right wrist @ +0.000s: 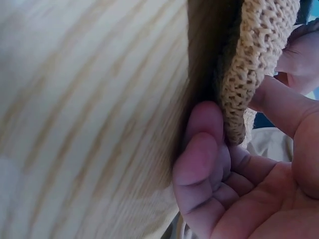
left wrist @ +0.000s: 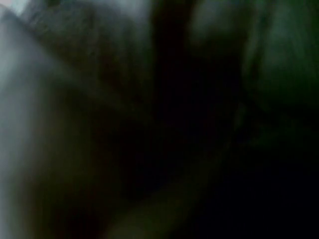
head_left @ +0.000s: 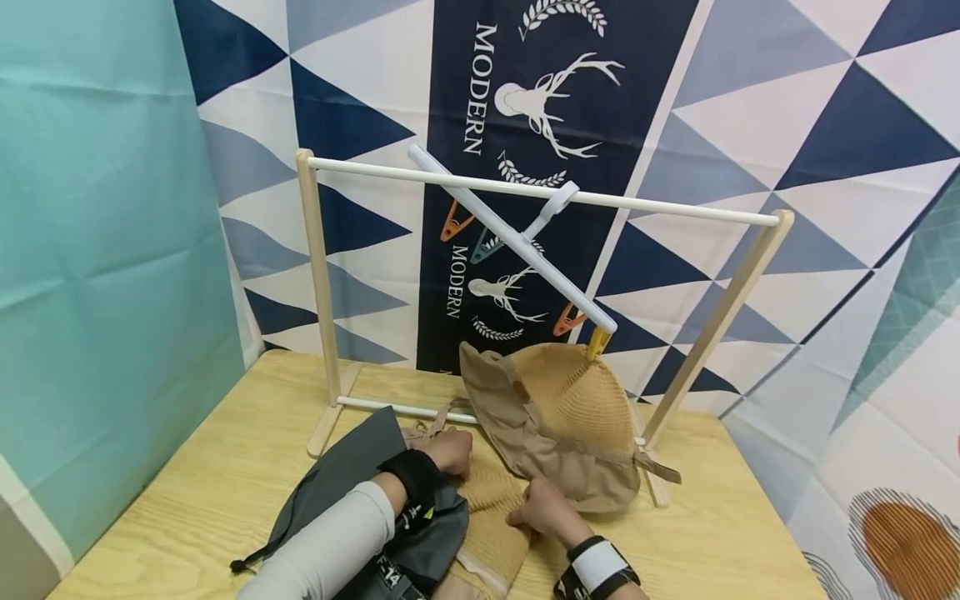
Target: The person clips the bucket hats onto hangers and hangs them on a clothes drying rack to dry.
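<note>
A tan woven hat [head_left: 491,521] lies flattened on the table between the two hands. My right hand [head_left: 551,508] pinches its edge; in the right wrist view the fingers [right wrist: 197,157] curl beneath the woven edge [right wrist: 246,74], with the thumb on the other side. Curled at the hat's far left side, my left hand [head_left: 450,454] grips it, its fingertips largely hidden. The left wrist view is too dark and blurred to make out. Behind the hands, a second tan hat [head_left: 577,392] with a cloth brim hangs from a yellow clip [head_left: 597,343], its brim low against the table.
A dark grey bag [head_left: 341,467] with a drawcord lies under my left forearm. A white-railed wooden rack [head_left: 322,275] stands behind. From its rail hangs a tilted pale blue hanger [head_left: 517,242] with orange clips [head_left: 455,225] and a green clip [head_left: 483,248].
</note>
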The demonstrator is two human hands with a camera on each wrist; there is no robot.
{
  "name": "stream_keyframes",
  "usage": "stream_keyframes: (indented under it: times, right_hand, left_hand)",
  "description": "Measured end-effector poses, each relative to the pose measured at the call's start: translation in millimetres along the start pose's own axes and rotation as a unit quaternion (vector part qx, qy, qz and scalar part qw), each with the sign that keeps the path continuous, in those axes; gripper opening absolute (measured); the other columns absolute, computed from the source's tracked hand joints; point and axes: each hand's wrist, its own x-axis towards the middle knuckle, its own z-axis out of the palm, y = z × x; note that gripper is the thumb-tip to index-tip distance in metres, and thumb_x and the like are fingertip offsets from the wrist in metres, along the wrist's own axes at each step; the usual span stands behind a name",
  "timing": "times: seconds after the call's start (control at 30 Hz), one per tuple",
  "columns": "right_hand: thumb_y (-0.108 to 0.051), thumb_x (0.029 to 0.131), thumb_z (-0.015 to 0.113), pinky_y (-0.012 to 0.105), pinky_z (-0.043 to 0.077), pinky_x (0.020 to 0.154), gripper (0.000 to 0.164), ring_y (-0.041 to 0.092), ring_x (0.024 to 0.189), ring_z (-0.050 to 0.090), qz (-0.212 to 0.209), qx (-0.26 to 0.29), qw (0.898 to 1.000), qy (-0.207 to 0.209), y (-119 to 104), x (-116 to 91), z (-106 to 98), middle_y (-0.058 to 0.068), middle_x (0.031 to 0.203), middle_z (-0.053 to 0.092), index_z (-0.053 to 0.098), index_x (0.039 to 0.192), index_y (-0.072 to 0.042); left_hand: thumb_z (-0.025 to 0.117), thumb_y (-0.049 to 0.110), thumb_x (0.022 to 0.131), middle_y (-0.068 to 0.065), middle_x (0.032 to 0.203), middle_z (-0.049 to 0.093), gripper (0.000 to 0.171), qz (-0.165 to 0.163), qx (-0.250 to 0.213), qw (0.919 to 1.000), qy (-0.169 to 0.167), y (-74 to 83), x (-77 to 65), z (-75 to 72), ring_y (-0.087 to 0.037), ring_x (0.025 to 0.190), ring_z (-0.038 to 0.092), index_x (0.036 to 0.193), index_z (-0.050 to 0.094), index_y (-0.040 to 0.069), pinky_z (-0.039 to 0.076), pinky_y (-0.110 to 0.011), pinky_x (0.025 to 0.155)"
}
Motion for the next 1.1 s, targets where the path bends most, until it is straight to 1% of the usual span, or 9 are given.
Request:
stream_keyframes:
  times: [0.13, 0.37, 0.5, 0.6, 0.77, 0.8, 1.0, 1.03, 1.1]
  right_hand:
    - [-0.007, 0.071, 0.080, 0.019, 0.031, 0.041, 0.051, 0.006, 0.039, 0.039, 0.005, 0.001, 1.000, -0.001, -1.6, -3.3, 0.4, -0.007, 0.045, 0.035, 0.035, 0.051, -0.018]
    - [-0.008, 0.072, 0.080, 0.019, 0.032, 0.041, 0.047, 0.007, 0.039, 0.042, 0.000, 0.009, 1.000, -0.003, 1.2, -6.2, 5.9, -0.006, 0.045, 0.041, 0.039, 0.051, -0.016]
    - [-0.007, 0.071, 0.080, 0.020, 0.032, 0.040, 0.045, 0.006, 0.037, 0.043, -0.014, 0.004, 1.000, 0.006, 2.9, -3.1, 2.0, -0.006, 0.044, 0.041, 0.041, 0.051, -0.015]
    - [-0.007, 0.070, 0.080, 0.020, 0.031, 0.041, 0.046, 0.005, 0.038, 0.038, -0.030, -0.013, 0.999, 0.017, 2.7, 0.7, 0.2, -0.009, 0.044, 0.037, 0.040, 0.050, -0.016]
    - [-0.006, 0.070, 0.080, 0.019, 0.027, 0.041, 0.050, 0.004, 0.037, 0.030, -0.045, -0.040, 0.997, 0.040, 1.5, 4.2, -0.5, -0.010, 0.045, 0.031, 0.036, 0.048, -0.017]
    - [-0.006, 0.069, 0.080, 0.019, 0.028, 0.041, 0.051, 0.005, 0.038, 0.030, -0.049, -0.043, 0.997, 0.045, 1.5, 3.5, -0.2, -0.006, 0.049, 0.043, 0.036, 0.047, -0.016]
    - [-0.008, 0.072, 0.080, 0.019, 0.028, 0.042, 0.050, 0.006, 0.039, 0.033, -0.031, -0.039, 0.998, 0.027, -0.7, -1.4, 0.8, -0.004, 0.051, 0.044, 0.036, 0.050, -0.017]
    - [-0.009, 0.074, 0.079, 0.019, 0.027, 0.042, 0.051, 0.006, 0.039, 0.033, -0.024, -0.036, 0.999, 0.024, -0.8, -2.0, 0.7, -0.008, 0.046, 0.031, 0.035, 0.050, -0.018]
    - [-0.009, 0.074, 0.079, 0.019, 0.026, 0.043, 0.051, 0.006, 0.040, 0.031, -0.022, -0.031, 0.999, 0.025, 0.2, -4.5, 0.1, -0.009, 0.046, 0.029, 0.035, 0.050, -0.018]
  left_hand:
    - [0.074, 0.007, 0.084, -0.008, 0.095, 0.053, 0.015, -0.002, 0.007, 0.9999, -0.007, 0.9, -1.2, -1.9, -0.020, 0.074, 0.039, 0.094, 0.062, 0.009, 0.027, -0.036, 0.065]
    - [0.075, 0.008, 0.084, -0.007, 0.090, 0.052, 0.014, -0.013, 0.028, 0.9992, -0.024, 0.6, 1.6, 1.6, -0.019, 0.072, 0.037, 0.084, 0.061, 0.010, 0.027, -0.036, 0.064]
    - [0.076, 0.011, 0.084, -0.007, 0.095, 0.056, 0.017, -0.011, 0.034, 0.9991, -0.023, 2.8, 5.5, -0.9, -0.020, 0.079, 0.042, 0.095, 0.063, 0.009, 0.032, -0.036, 0.066]
    - [0.076, 0.012, 0.084, -0.007, 0.095, 0.058, 0.020, -0.010, 0.036, 0.9991, -0.018, 3.3, 8.3, -2.8, -0.020, 0.081, 0.045, 0.101, 0.065, 0.008, 0.034, -0.036, 0.067]
    - [0.074, 0.010, 0.084, -0.008, 0.083, 0.053, 0.012, 0.009, 0.031, 0.9994, -0.012, 3.0, 9.2, -6.3, -0.021, 0.075, 0.041, 0.088, 0.063, 0.008, 0.030, -0.037, 0.065]
    - [0.074, 0.010, 0.084, -0.007, 0.082, 0.052, 0.012, 0.013, 0.028, 0.9995, -0.012, 2.2, 8.7, -6.2, -0.021, 0.075, 0.041, 0.087, 0.063, 0.008, 0.030, -0.037, 0.066]
    - [0.075, 0.009, 0.084, -0.003, 0.075, 0.049, 0.014, 0.020, -0.001, 0.9998, -0.009, -2.9, 6.4, -3.2, -0.020, 0.070, 0.043, 0.083, 0.061, 0.011, 0.032, -0.036, 0.063]
    - [0.074, 0.008, 0.084, -0.003, 0.072, 0.046, 0.015, 0.021, -0.003, 0.9997, -0.008, -2.9, 6.2, -2.7, -0.021, 0.068, 0.041, 0.080, 0.060, 0.010, 0.031, -0.036, 0.062]
    - [0.073, 0.008, 0.084, -0.004, 0.072, 0.045, 0.014, 0.021, 0.000, 0.9997, -0.011, -1.7, 5.9, -1.5, -0.021, 0.068, 0.040, 0.080, 0.060, 0.010, 0.031, -0.037, 0.062]
